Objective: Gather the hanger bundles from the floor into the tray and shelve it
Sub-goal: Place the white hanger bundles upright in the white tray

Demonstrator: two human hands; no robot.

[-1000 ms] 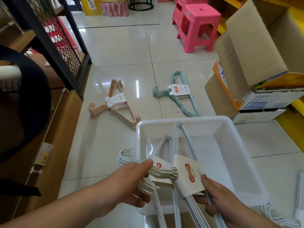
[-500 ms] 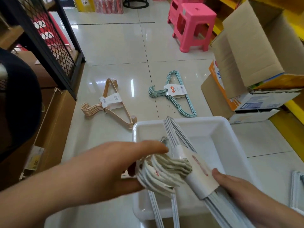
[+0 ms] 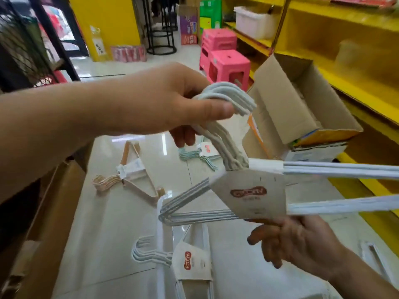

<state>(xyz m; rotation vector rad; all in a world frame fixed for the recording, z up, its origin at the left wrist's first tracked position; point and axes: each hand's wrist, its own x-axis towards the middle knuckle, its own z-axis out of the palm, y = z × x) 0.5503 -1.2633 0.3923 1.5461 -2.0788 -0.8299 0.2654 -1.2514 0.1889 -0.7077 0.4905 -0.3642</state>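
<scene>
Above the tray [image 3: 160, 203] | step: loading | my left hand [image 3: 164, 100] grips the white bundle [image 3: 248, 190] by its hooks, right hand [image 3: 302, 240] loosely supports beneath | next: lower flat; beige [image 3: 127, 178], teal [image 3: 198, 155] bundles remain on floor.

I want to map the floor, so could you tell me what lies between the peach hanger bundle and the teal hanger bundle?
In the head view, only bare glossy floor tile separates the peach hanger bundle from the teal hanger bundle.
</scene>
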